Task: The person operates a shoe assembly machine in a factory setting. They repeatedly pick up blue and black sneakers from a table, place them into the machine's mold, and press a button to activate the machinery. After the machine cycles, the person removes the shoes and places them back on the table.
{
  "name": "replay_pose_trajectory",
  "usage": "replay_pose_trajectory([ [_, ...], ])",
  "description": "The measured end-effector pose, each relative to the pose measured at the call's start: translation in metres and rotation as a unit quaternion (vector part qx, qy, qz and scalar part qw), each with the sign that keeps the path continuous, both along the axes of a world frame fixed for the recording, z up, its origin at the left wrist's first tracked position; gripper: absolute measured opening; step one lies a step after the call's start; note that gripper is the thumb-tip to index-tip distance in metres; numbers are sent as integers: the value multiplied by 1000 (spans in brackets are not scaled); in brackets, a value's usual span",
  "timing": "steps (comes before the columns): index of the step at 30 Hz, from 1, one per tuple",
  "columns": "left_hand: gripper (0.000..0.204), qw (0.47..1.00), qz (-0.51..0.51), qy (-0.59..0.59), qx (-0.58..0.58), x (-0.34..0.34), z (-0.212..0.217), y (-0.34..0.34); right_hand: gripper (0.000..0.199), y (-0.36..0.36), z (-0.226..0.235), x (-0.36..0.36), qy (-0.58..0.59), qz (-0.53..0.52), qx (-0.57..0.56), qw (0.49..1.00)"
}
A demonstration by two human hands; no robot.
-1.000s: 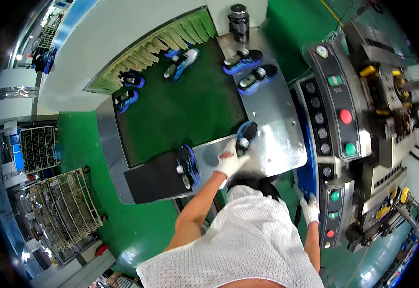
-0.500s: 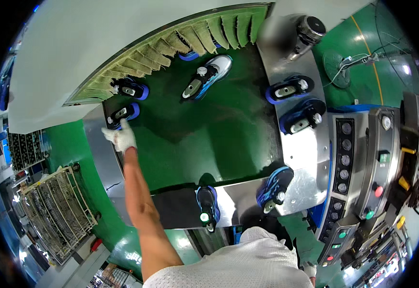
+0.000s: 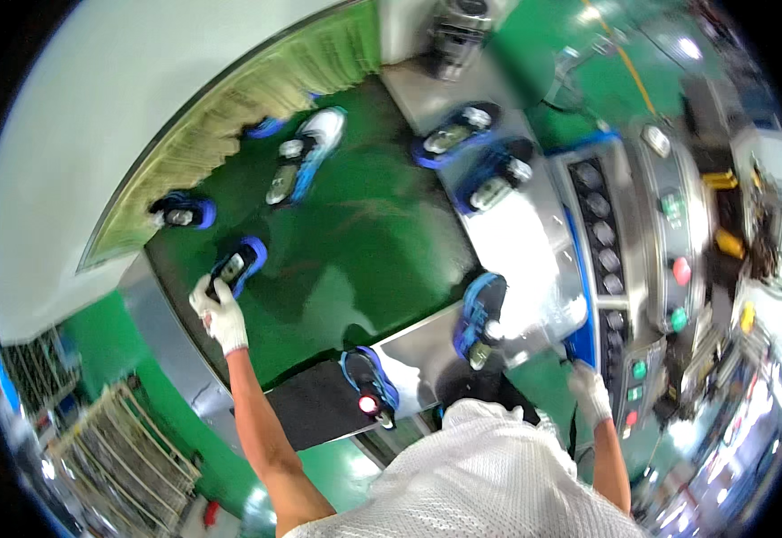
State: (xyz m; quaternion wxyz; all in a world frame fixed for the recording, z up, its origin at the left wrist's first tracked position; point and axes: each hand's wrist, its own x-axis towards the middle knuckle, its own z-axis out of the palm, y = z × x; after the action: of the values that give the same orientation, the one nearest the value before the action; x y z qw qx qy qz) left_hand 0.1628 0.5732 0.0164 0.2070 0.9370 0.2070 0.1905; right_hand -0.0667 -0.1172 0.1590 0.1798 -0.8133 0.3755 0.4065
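My left hand [image 3: 219,316], in a white glove, grips the near end of a black-and-blue shoe [image 3: 240,261] on the left of the green conveyor surface [image 3: 364,269]. Farther back, a similar shoe [image 3: 184,212] lies by the curtain. A white, black and blue shoe [image 3: 308,152] rests on the green surface to the right of it. Off to the right, my gloved right hand [image 3: 590,394] hangs beside the control panel. Its fingers are blurred, so whether it holds anything is unclear.
A fringed green curtain [image 3: 256,99] borders the far side. Two shoes lie on the right metal ledge [image 3: 534,260], among them a blue-soled shoe [image 3: 455,134]. The front ledge bears a shoe [image 3: 371,386] and another shoe [image 3: 480,318]. A control panel [image 3: 669,233] stands right; a wire rack [image 3: 126,457] stands left.
My left hand has taken hold of the shoe and drawn it rightward, away from its neighbour. My right hand has risen farther into view. The whole view has turned.
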Motion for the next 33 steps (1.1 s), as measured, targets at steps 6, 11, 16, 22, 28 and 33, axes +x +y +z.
replay_pose_trajectory([
  [6,28,932,-269,36,-241,-26,119,-237,78,90,67,82,-272,73,174,944],
  [11,26,747,-644,28,-162,-52,185,-441,77,86,35,70,-509,216,34,832],
  [16,38,542,-823,16,-169,-99,229,-600,67,-17,56,-24,-564,-82,38,821],
  [22,67,449,-876,-47,-167,-183,307,-763,62,-82,87,-183,-649,-521,271,483],
  [28,65,486,-821,101,-283,-255,264,-957,59,-110,91,-291,-737,-550,305,248],
  [33,77,618,-761,158,-116,-286,210,-1116,74,-137,102,-330,-769,-578,209,172],
])
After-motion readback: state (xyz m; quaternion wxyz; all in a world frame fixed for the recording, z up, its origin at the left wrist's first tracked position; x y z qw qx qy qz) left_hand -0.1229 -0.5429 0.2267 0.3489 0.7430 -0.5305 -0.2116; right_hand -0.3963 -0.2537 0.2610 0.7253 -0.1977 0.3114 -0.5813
